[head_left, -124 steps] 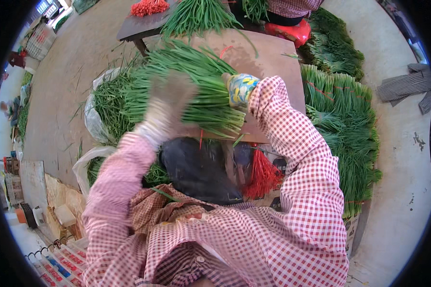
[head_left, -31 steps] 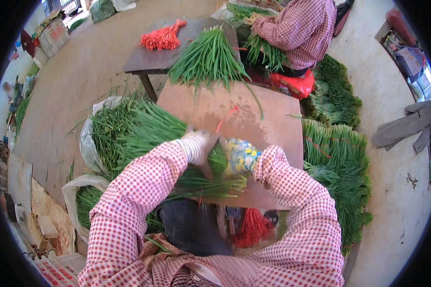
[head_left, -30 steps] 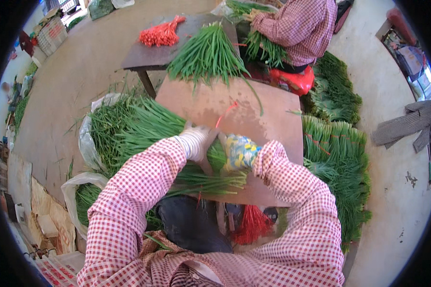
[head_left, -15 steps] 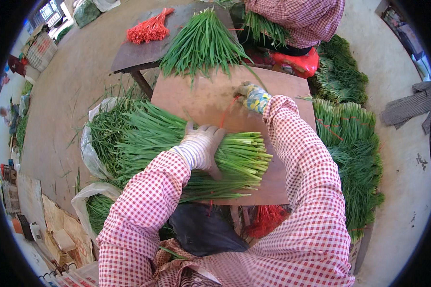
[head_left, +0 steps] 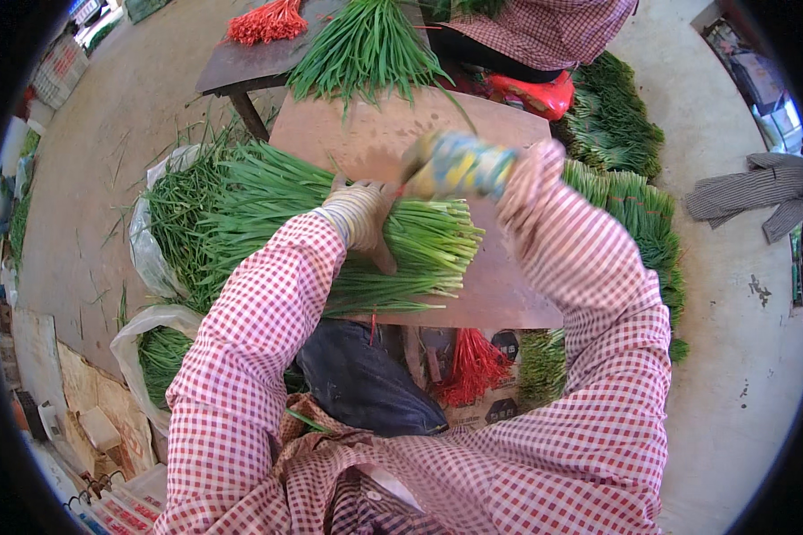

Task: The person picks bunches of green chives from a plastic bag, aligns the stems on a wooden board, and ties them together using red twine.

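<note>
A thick bunch of green chives (head_left: 433,245) lies across the brown board (head_left: 513,294), pale cut ends to the right and leaves to the left. My left hand (head_left: 364,217), in a glove with a striped cuff, is closed over the bunch, thumb on the near side and fingers on the far side. Close beside its fingertips is my right hand (head_left: 459,167), in a patterned glove and blurred by motion. A bit of red tie (head_left: 400,190) shows at its curled fingers. Another red piece hangs over the board's near edge, below the bunch.
Red ties (head_left: 475,366) hang below the board, and more lie on the dark table (head_left: 232,76) beyond. Another chive pile (head_left: 366,53) sits there. Bundled chives (head_left: 629,209) line the right. Plastic bags (head_left: 147,245) with greens stand left. Another person's checked sleeve (head_left: 544,31) shows at the top.
My right hand has come leftward and nearer, from the board's far side to beside my left hand. My left hand stays on the bunch. The whole view has shifted, with the board appearing higher.
</note>
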Action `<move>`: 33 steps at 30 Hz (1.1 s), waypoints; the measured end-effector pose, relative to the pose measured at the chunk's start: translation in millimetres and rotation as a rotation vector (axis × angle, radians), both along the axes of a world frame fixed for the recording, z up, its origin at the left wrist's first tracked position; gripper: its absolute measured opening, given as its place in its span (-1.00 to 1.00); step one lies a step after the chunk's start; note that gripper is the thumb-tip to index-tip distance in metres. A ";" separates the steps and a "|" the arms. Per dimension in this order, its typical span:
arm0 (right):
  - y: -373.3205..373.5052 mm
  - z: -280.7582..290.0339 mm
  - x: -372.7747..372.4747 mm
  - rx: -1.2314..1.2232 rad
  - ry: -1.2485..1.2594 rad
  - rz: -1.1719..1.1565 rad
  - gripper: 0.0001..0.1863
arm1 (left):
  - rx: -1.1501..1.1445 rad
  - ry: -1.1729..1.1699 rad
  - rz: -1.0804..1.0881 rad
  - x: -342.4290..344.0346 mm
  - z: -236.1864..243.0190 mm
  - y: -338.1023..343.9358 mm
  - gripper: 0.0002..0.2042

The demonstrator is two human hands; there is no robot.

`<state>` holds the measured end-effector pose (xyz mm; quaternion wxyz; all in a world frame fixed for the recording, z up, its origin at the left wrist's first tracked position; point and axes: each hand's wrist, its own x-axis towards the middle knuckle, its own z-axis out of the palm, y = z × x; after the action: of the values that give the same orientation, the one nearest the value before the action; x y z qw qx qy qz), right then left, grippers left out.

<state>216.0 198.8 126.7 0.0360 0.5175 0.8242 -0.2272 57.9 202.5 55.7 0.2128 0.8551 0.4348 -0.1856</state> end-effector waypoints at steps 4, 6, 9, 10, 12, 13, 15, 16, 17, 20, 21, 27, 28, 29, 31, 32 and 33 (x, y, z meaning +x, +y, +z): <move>-39.9 -72.8 -9.4 0.001 0.114 0.259 -0.65 | 0.129 -0.149 -0.107 1.2 -14.4 -2.1 0.08; -60.6 -57.7 5.8 -0.036 0.217 0.195 -0.66 | 0.081 -0.100 -0.111 7.4 -3.6 -1.8 0.09; -99.1 -32.0 17.3 -0.176 0.338 -0.161 -0.72 | 0.034 -0.092 -0.035 -3.0 1.7 -6.2 0.15; -114.8 -42.7 19.1 -0.136 0.381 -0.154 -0.73 | 0.039 -0.091 -0.032 -5.4 -2.9 -5.7 0.17; -157.7 -80.1 24.2 -0.056 0.463 -0.169 -0.75 | 0.012 -0.096 -0.043 -1.3 -7.6 -3.5 0.20; -169.9 -98.5 18.5 -0.052 0.320 -0.120 -0.76 | -0.011 -0.100 -0.046 0.4 -2.7 -3.3 0.20; -174.1 -132.6 5.2 0.052 0.177 -0.073 -0.75 | 0.025 -0.129 -0.069 1.1 -2.0 -6.0 0.19; -168.8 -140.5 -2.8 0.088 0.166 -0.210 -0.79 | 0.037 -0.140 -0.078 1.4 -3.3 -7.0 0.19; -157.7 -145.3 -7.3 0.124 0.156 -0.351 -0.83 | 0.049 -0.149 -0.089 1.8 -4.7 -6.4 0.18; -138.5 -163.8 -9.1 0.252 0.316 -0.412 -0.83 | 0.053 -0.165 -0.079 -7.6 -5.2 -8.8 0.19; -138.6 -163.5 -10.0 0.282 0.345 -0.413 -0.83 | 0.059 -0.176 -0.079 -10.6 -7.3 -8.5 0.19; -142.2 -179.9 -14.1 0.347 0.381 -0.484 -0.79 | 0.048 -0.148 -0.027 -5.2 1.9 -25.9 0.26; -142.5 -182.5 -12.0 0.324 0.385 -0.516 -0.79 | 0.074 -0.134 -0.027 -2.5 2.4 -31.3 0.26; -143.1 -180.5 -13.2 0.373 0.377 -0.519 -0.79 | 0.104 -0.121 -0.017 -2.6 4.6 -35.3 0.27; -144.3 -174.2 -15.5 0.472 0.358 -0.526 -0.79 | 0.200 -0.074 -0.028 -3.0 -7.0 -38.6 0.27; -137.1 -180.7 -17.3 0.574 0.427 -0.462 -0.79 | 0.225 -0.063 -0.024 -3.7 -7.1 -40.5 0.27; -140.2 -183.0 -11.0 0.463 0.454 -0.424 -0.79 | 0.250 -0.051 -0.020 -4.4 -8.0 -42.7 0.26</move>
<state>205.0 58.6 -56.3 -0.3128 0.6073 0.7155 -0.1461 53.5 159.7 47.7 0.1136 0.8838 0.4403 -0.1101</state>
